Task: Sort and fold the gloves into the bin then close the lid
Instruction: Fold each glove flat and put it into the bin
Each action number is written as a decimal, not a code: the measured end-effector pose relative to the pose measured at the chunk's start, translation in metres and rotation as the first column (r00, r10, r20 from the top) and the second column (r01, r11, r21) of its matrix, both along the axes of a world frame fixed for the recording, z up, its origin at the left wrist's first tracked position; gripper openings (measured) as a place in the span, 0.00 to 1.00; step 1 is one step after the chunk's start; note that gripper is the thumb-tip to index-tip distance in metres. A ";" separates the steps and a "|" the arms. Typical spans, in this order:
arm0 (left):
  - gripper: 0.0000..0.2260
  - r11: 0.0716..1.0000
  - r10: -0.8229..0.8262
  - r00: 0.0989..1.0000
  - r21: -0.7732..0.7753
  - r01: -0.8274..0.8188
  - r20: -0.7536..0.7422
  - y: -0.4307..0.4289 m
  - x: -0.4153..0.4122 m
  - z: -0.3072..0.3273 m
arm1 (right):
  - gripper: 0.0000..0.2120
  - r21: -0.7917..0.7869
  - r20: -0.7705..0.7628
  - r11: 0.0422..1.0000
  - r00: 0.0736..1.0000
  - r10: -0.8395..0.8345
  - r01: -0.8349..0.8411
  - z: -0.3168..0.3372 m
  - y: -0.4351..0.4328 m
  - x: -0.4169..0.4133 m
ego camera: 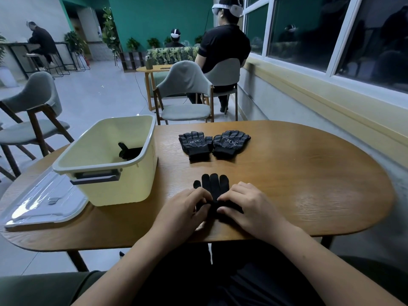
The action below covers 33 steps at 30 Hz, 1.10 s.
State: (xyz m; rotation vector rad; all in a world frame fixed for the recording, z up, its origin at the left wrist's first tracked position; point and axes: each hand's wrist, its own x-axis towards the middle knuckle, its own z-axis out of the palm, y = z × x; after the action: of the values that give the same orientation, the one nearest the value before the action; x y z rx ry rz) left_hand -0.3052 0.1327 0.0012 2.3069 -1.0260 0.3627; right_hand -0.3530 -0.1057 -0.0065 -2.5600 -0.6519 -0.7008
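A plain black glove (pixel 213 184) lies flat near the table's front edge, fingers pointing away from me. My left hand (pixel 184 207) and my right hand (pixel 247 206) both pinch its cuff end, which they partly hide. Two black gloves with white dots lie side by side further back, one on the left (pixel 195 143) and one on the right (pixel 230 141). The pale yellow bin (pixel 132 173) stands open at the left, with another black glove (pixel 129 151) inside. The clear lid (pixel 44 202) lies flat on the table left of the bin.
The wooden table (pixel 309 184) has a rounded right end. Grey chairs stand beyond it (pixel 185 91) and to the left (pixel 33 107). A person with a headset sits with their back to me (pixel 223 47). Windows run along the right wall.
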 end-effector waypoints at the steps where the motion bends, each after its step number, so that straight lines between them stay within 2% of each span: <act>1: 0.06 1.000 -0.005 1.000 -0.002 0.005 0.004 0.000 0.000 0.001 | 0.11 0.005 -0.016 1.000 1.000 -0.002 0.002 0.001 0.001 0.000; 7: 0.02 1.000 -0.010 0.996 -0.007 0.011 0.094 0.000 0.001 0.000 | 0.12 0.064 -0.089 0.997 0.996 -0.028 0.034 0.002 0.001 0.000; 11: 0.05 1.000 -0.002 0.959 -0.002 0.003 0.284 0.000 -0.003 -0.001 | 0.13 0.090 -0.099 0.993 0.993 -0.065 0.074 0.001 0.000 0.004; 13: 0.10 0.998 -0.055 0.947 0.023 0.050 0.317 0.001 -0.003 -0.003 | 0.14 0.101 -0.091 0.991 0.993 -0.081 0.091 -0.001 -0.001 0.005; 15: 0.10 0.996 -0.091 0.949 0.047 0.080 0.303 0.002 -0.001 -0.005 | 0.14 0.106 -0.073 0.989 0.993 -0.093 0.100 -0.002 -0.002 0.006; 19: 0.12 0.998 -0.052 0.972 0.048 0.042 0.229 0.002 0.004 -0.007 | 0.10 0.050 0.031 0.990 0.990 -0.135 0.133 -0.004 0.001 0.005; 22: 0.13 1.000 -0.014 0.985 0.026 0.009 0.173 0.001 0.006 -0.007 | 0.07 0.001 0.117 0.996 0.989 -0.093 0.094 -0.001 0.001 0.001; 26: 0.13 1.000 0.016 0.991 0.023 -0.020 0.134 0.001 0.005 -0.006 | 0.12 -0.041 0.070 0.998 0.997 -0.039 0.042 0.000 -0.001 -0.001; 33: 0.10 0.998 0.059 0.988 0.011 -0.061 0.141 -0.002 0.002 -0.007 | 0.10 0.010 0.010 1.000 1.000 0.004 -0.004 -0.002 -0.001 0.001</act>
State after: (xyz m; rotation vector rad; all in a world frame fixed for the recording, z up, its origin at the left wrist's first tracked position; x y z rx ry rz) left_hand -0.3037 0.1309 -0.0060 2.3570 -1.0309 0.5500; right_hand -0.3522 -0.1063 -0.0087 -2.5470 -0.6545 -0.7144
